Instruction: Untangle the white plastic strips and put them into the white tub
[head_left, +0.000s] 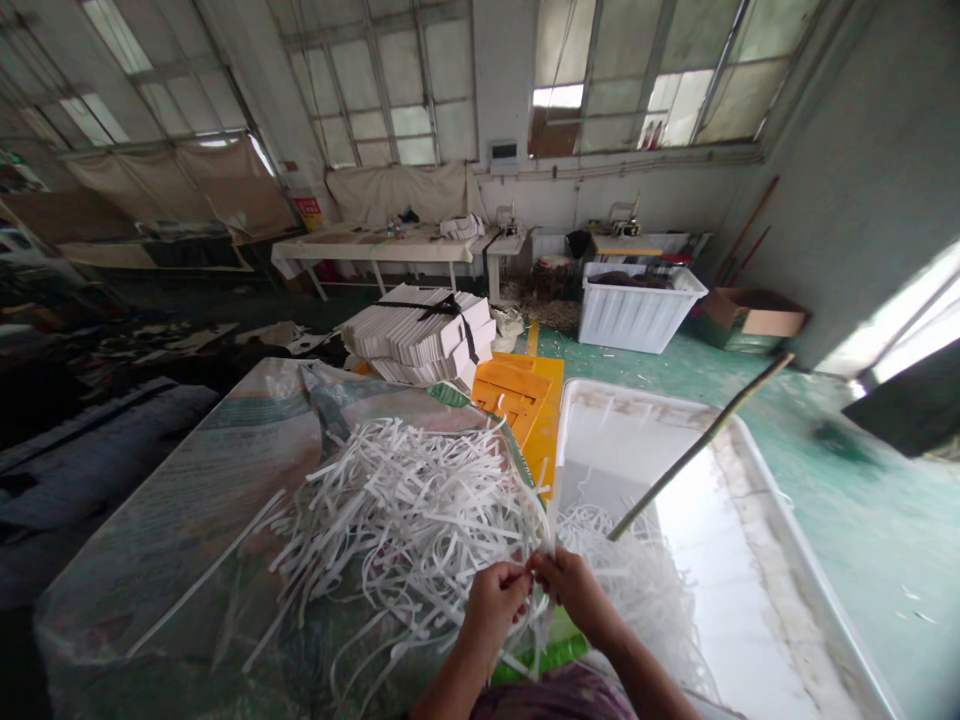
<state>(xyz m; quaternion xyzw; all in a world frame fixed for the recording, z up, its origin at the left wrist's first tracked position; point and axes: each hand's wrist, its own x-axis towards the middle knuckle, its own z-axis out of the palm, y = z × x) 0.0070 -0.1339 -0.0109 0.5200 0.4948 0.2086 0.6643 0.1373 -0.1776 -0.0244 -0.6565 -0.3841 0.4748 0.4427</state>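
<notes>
A tangled heap of narrow white strips (420,500) lies on a plastic-covered surface (180,480) before me. At the heap's right edge my left hand (496,592) is closed in a pinch, its fingertips meeting those of my right hand. My right hand (564,580) is closed too, with white strips rising between its thumb and fingers. Exactly what the left fingertips pinch is too small to see clearly, though strips run right beside them. To the right, a large white tub (739,470) holds liquid and more strips (645,560), some of them submerged.
A stick (701,447) leans out of the tub over its right rim. Behind the heap, bundled white stacks (416,330) sit by orange boards (517,395). Farther back stand a white bin (637,310), a cardboard box (754,315) and a long worktable (367,248).
</notes>
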